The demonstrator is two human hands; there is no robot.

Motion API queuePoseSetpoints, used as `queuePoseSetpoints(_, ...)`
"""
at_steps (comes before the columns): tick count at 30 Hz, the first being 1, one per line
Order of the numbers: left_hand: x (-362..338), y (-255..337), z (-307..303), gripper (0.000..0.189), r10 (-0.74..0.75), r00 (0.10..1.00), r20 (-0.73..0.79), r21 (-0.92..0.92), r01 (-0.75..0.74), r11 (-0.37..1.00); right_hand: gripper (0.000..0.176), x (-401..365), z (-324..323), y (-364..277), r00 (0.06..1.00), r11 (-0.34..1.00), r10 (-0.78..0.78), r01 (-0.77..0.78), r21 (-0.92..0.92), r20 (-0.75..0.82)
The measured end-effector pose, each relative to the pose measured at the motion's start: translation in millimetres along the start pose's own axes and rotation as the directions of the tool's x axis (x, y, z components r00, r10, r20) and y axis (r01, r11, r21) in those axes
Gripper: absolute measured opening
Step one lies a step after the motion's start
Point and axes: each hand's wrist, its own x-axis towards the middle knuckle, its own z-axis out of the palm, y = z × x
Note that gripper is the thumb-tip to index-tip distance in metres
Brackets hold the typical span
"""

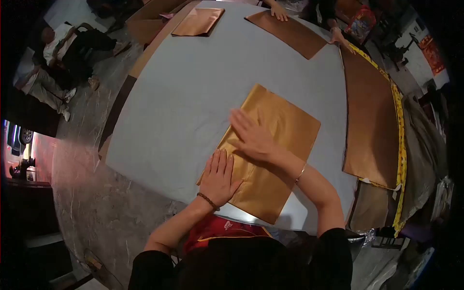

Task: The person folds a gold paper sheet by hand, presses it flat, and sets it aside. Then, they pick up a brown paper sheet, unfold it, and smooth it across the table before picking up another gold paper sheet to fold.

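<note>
A folded sheet of shiny gold-brown material [290,130] lies at a slant on the pale cloth-covered table [164,96] in front of me. Flat on its lower left edge rests my left hand [220,176], fingers stretched out and pointing away from me. My right hand [251,137] lies over the upper left part of the sheet, fingers extended toward the left edge and slightly blurred. Faint creases run across the material around both hands. Neither hand grips anything.
Another folded brown piece [198,21] lies at the far left. Across the table, a person's hands [279,10] touch a brown sheet [290,34]. A larger brown sheet [369,116] with yellow edging [400,125] lies at right. People sit [60,46] beyond the left edge.
</note>
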Motion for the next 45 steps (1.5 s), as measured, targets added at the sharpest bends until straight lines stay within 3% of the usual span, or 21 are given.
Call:
queuePoseSetpoints(1,0.0,0.5,0.8,0.073,-0.008,1.0,0.005,0.021,0.008,1.0,0.074,-6.0,-1.1,-15.7,0.993,0.992,-0.086,0.077,0.104,0.08)
queuePoseSetpoints(4,0.8,0.9,-1.2,0.073,-0.024,1.0,0.018,0.018,0.024,1.0,0.071,-3.8,9.5,-19.2,0.974,0.985,-0.092,0.058,0.162,0.208)
queuePoseSetpoints(7,-0.5,0.4,-1.3,0.072,-0.018,0.999,-0.041,-0.002,0.018,1.0,0.065,7.8,3.6,20.9,0.943,0.959,-0.273,0.251,0.13,0.19)
queuePoseSetpoints(10,-0.7,0.0,-1.6,0.075,-0.035,0.999,-0.01,0.009,0.035,0.999,0.058,26.2,-2.1,78.1,0.971,0.981,-0.188,0.18,0.068,0.145)
queuePoseSetpoints(11,-0.6,-0.2,-2.1,0.075,-0.041,0.999,0.001,-0.009,0.041,0.999,0.058,33.5,-8.6,93.7,0.99,0.996,-0.054,0.044,0.083,0.127)
queuePoseSetpoints(13,-0.9,-1.0,-0.6,0.074,-0.025,0.999,-0.032,0.029,0.026,0.999,0.06,49.9,-0.3,137.5,0.993,0.996,0.08,-0.083,0.029,0.082)
queuePoseSetpoints(14,-2.0,-0.5,-0.3,0.074,-0.023,0.999,-0.038,0.032,0.024,0.999,0.06,61.2,-9.1,142.6,0.994,0.997,0.071,-0.074,0.03,0.084)
queuePoseSetpoints(16,-0.7,-1.4,-0.8,0.073,-0.023,0.998,-0.051,-0.02,0.022,1.0,0.062,74.5,-19.5,144.7,0.915,0.849,0.397,-0.339,-0.406,0.068)
queuePoseSetpoints(17,-1.4,-1.1,-0.3,0.073,-0.018,0.998,-0.059,-0.014,0.017,1.0,0.062,74.4,-14.5,137.5,0.918,0.856,0.388,-0.326,-0.402,0.083)
queuePoseSetpoints(19,-1.2,-2.0,0.8,0.072,-0.024,0.997,-0.071,-0.037,0.022,0.999,0.063,70.5,-0.5,118.5,0.944,0.906,0.203,-0.281,-0.315,-0.26)
queuePoseSetpoints(20,-2.0,-2.2,2.2,0.072,-0.036,0.997,-0.072,-0.067,0.031,0.997,0.061,61.9,11.4,101.0,0.95,0.928,0.134,-0.221,-0.3,-0.282)
queuePoseSetpoints(22,-2.1,-3.3,0.6,0.072,-0.042,0.996,-0.077,-0.071,0.036,0.997,0.057,37.4,-3.1,50.0,0.997,0.96,-0.027,0.004,-0.28,-0.079)
queuePoseSetpoints(23,-2.0,-3.2,1.0,0.072,-0.032,0.996,-0.085,-0.058,0.027,0.998,0.052,28.0,-7.2,35.7,0.996,0.979,-0.085,0.091,-0.182,0.041)
queuePoseSetpoints(25,-1.6,-3.3,2.9,0.073,-0.026,0.995,-0.096,-0.091,0.018,0.996,0.051,18.1,1.3,36.9,0.993,0.95,-0.11,0.119,-0.29,0.047)
queuePoseSetpoints(28,-2.8,-4.3,2.7,0.072,-0.019,0.995,-0.103,-0.072,0.011,0.997,0.051,19.3,4.8,40.8,0.997,0.992,-0.065,0.069,-0.107,0.046)
queuePoseSetpoints(31,-11.6,-2.9,-0.2,0.074,-0.047,0.996,-0.08,-0.092,0.04,0.995,0.053,20.3,6.3,42.4,0.996,0.984,-0.065,0.074,-0.162,0.057)
queuePoseSetpoints(32,-14.8,-3.8,-2.7,0.075,-0.048,0.996,-0.076,-0.069,0.043,0.997,0.054,19.2,6.7,42.9,0.998,0.994,-0.045,0.05,-0.098,0.052)
queuePoseSetpoints(37,-97.3,-18.2,-20.6,0.077,-0.147,0.989,0.036,-0.065,0.149,0.987,0.054,19.8,10.6,43.4,0.999,0.992,-0.052,0.053,-0.112,0.013)
queuePoseSetpoints(39,-110.2,-21.3,-29.8,0.078,-0.112,0.991,0.07,0.011,0.111,0.994,0.054,20.2,15.7,46.4,0.997,0.99,-0.069,0.066,-0.128,-0.019)
queuePoseSetpoints(42,-64.0,-38.4,-42.5,0.068,-0.039,0.995,-0.097,0.016,0.041,0.999,0.053,18.9,9.3,40.8,0.999,0.991,-0.031,0.033,-0.129,0.013)
queuePoseSetpoints(45,15.8,-64.4,-50.5,0.047,0.325,0.933,-0.155,0.087,-0.315,0.945,0.053,18.5,13.1,43.1,0.999,0.993,-0.036,0.036,-0.113,0.003)
